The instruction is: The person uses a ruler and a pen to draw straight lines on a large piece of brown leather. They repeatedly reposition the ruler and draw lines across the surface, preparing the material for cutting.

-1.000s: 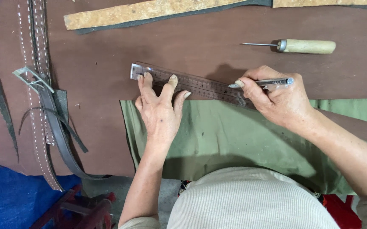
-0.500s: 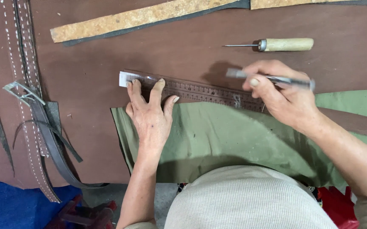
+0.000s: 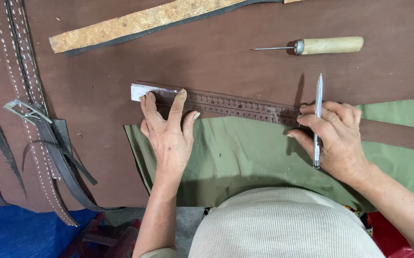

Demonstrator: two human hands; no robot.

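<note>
Two hands on brown leather (image 3: 226, 67): left hand (image 3: 166, 131) flat on ruler (image 3: 226, 102), right hand (image 3: 338, 136) gripping pen (image 3: 318, 114).

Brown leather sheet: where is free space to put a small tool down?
Bare leather lies between the cork strip, the awl and the ruler; another patch is left of the green cloth. Crowded: the belts and around both hands.

Bare brown leather (image 3: 216, 67) lies open above the ruler (image 3: 226, 102) toward twelve o'clock. An awl (image 3: 319, 46) blocks at one o'clock, a tan strip (image 3: 140, 21) at eleven, stitched straps (image 3: 30, 119) at nine.
</note>
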